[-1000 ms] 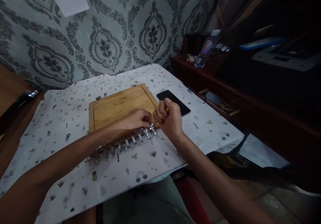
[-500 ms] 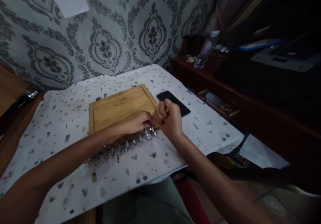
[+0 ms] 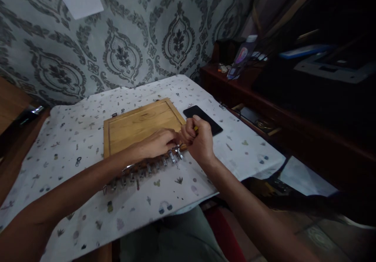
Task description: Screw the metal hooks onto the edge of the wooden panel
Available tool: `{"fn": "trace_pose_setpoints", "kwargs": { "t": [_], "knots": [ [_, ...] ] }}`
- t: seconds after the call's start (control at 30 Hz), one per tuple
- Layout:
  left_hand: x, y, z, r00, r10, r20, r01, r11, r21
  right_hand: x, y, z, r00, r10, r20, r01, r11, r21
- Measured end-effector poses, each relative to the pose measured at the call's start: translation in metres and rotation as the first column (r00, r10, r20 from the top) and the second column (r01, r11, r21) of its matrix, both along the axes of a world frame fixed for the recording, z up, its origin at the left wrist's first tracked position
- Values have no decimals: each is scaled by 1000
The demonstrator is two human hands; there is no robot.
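Observation:
A wooden board (image 3: 143, 121) with a raised rim lies on the table. Along its near edge runs a row of shiny metal clips (image 3: 149, 168), several of them sticking out over the cloth. My left hand (image 3: 158, 142) rests across the board's near right part, its fingertips pinched close to the end clips; what they hold is hidden. Closed in a fist just beside it, my right hand (image 3: 199, 138) grips a yellow-handled tool (image 3: 196, 128), of which only a small yellow part shows. Both hands' fingers meet at the board's right corner.
A black flat device (image 3: 210, 123), like a phone or tablet, lies right of the board, partly behind my right hand. The table has a white patterned cloth (image 3: 241, 156). A plastic bottle (image 3: 242, 58) stands on the dark red desk (image 3: 252, 93), whose drawer (image 3: 258, 123) is partly open.
Almost nothing differs. Both hands keep their place at the board's right corner, and the view has shifted very slightly.

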State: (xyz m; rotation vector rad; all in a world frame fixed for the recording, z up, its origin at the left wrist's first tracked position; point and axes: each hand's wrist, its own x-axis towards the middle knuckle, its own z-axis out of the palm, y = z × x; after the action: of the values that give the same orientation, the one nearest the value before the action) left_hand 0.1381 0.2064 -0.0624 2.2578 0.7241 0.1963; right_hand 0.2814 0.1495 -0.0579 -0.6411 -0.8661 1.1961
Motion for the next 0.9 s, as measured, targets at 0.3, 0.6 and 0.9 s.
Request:
{"fn": "trace_pose_setpoints", "kwargs": {
  "t": [0.3, 0.6, 0.9],
  "knots": [
    [2, 0, 1, 997, -9, -78, 8, 1000, -8, 1, 0, -1, 1000, 5, -6, -5, 1000, 7],
    [0, 4, -5, 996, 65, -60, -75, 981, -179, 2, 1, -1, 1000, -25, -9, 25, 1000, -18],
    [-1, 7, -6, 997, 47, -63, -60, 972, -228, 1, 1, -2, 1000, -22, -14, 22, 1000, -4]
  ]
}}
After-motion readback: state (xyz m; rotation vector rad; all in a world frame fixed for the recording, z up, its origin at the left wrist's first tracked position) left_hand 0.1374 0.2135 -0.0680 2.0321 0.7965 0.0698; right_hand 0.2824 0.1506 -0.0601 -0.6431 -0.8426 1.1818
